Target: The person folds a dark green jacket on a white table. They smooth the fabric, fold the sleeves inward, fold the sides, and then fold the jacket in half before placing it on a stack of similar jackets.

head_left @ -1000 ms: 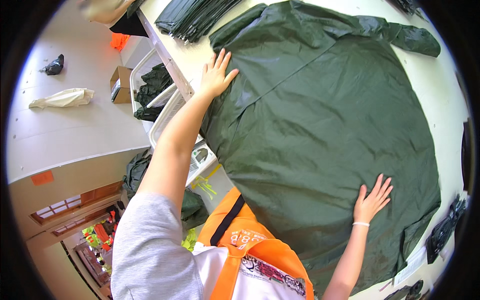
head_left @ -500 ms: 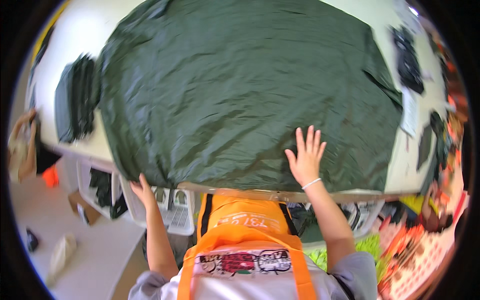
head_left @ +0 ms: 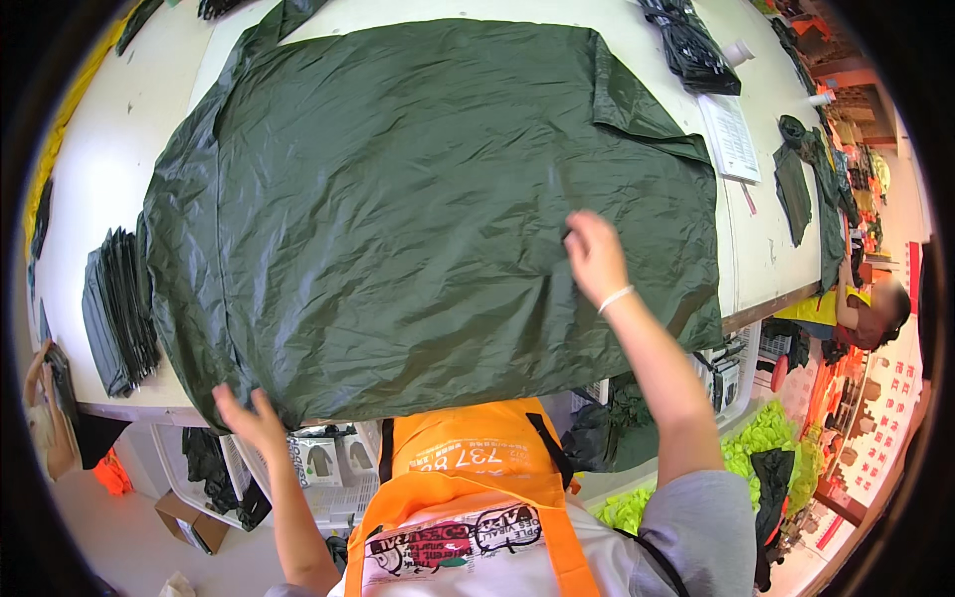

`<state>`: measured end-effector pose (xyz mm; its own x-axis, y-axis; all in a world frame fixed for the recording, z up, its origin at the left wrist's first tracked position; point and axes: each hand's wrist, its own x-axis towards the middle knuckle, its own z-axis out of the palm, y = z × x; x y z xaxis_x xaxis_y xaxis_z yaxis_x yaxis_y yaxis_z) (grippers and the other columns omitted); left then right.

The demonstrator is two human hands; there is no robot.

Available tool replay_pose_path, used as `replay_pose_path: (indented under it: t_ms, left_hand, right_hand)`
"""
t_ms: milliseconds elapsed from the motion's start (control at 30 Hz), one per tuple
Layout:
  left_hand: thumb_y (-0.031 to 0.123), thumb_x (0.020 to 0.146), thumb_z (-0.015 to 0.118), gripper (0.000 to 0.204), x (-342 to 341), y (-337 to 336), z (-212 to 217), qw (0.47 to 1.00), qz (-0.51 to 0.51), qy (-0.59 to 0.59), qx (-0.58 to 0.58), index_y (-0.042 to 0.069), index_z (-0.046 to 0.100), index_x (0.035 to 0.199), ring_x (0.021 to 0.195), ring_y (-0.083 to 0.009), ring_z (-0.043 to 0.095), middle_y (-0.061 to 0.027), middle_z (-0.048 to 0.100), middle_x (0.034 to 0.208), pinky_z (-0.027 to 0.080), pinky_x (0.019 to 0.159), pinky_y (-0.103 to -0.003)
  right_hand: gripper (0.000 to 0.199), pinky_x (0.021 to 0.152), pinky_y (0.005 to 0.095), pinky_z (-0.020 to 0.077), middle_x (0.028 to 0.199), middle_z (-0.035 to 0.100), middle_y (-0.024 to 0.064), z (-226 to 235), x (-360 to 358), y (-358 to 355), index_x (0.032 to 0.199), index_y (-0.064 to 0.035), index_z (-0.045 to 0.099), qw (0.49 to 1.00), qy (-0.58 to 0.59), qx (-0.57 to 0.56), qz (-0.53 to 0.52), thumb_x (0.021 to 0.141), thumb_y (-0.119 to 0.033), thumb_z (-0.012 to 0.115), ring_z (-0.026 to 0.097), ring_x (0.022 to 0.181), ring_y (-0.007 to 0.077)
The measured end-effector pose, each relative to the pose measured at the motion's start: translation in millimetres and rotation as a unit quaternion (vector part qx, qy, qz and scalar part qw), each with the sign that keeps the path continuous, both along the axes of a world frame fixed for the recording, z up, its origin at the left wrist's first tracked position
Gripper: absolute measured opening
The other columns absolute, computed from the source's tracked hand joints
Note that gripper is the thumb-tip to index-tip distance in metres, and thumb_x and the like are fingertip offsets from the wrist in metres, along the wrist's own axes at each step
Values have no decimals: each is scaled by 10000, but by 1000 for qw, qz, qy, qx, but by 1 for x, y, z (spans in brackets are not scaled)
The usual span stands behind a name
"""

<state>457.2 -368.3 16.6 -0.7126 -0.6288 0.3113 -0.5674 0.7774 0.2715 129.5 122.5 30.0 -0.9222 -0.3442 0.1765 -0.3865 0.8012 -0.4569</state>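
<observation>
Your dark green garment [head_left: 398, 219] is spread over the white table [head_left: 134, 119], near edge right by your orange apron [head_left: 468, 448]. Left hand's [head_left: 257, 420] at its near left corner, fingers spread wide. Right hand's [head_left: 599, 261] over the fabric, right of centre, fingers curled, can't tell if it's pinching any. Pale printing on the apron, dark lettering on your shirt [head_left: 443, 572], tiny print on the paper sheet [head_left: 729, 137].

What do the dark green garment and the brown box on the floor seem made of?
Dark green garment: probably thin plastic film or coated synthetic, semi-glossy; fine creases and bright streaks suggest it, though which one is unclear. Brown box: likely cardboard, matte, judging by its flat, dull brown sides.
</observation>
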Motion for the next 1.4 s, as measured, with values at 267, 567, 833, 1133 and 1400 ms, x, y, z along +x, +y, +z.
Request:
replay_pose_path:
  t_ms: [267,567,833,1133,1400]
  left_hand:
    - [260,888,521,634,-47,140,-10,967,-38,-252,24,67,272,1439,1398,-321,182,-120,224,1515,127,1113,-505]
    - [210,926,497,450,-44,125,5,969,-12,-120,216,36,434,1336,1304,-342,353,-147,369,1436,243,1086,-419]
    - [380,926,512,581,71,-11,-26,956,285,-3,67,-53,422,1302,1251,-367,414,-253,450,1328,296,1059,-390]
    - [653,849,464,790,95,-98,-66,756,361,178,516,103,336,1403,1310,-207,319,-70,409,1392,236,1058,-400]
    - [672,831,479,804,153,-121,-84,666,257,185,675,113,355,1396,1329,-209,331,-56,433,1401,154,1093,-401]
  right_hand:
    - [442,1014,497,344,1310,501,120,-45,-226,179,1254,-147,516,912,155,357,-127,818,-79,509,452,1231,283]
    - [443,895,406,447,1057,634,228,-43,-351,365,1176,-27,559,876,138,-2,-463,841,-316,585,594,1010,368]
    - [315,951,440,393,1205,544,176,1,6,246,1180,-24,565,983,119,122,-64,891,-148,580,495,1133,362]
    - [1050,1063,364,321,1441,352,138,-38,219,245,1423,36,224,487,-413,-583,-502,752,-683,590,361,1306,250]
    - [744,777,304,523,1132,543,133,-67,207,264,1269,9,400,597,-337,-446,-575,798,-495,680,604,922,227]
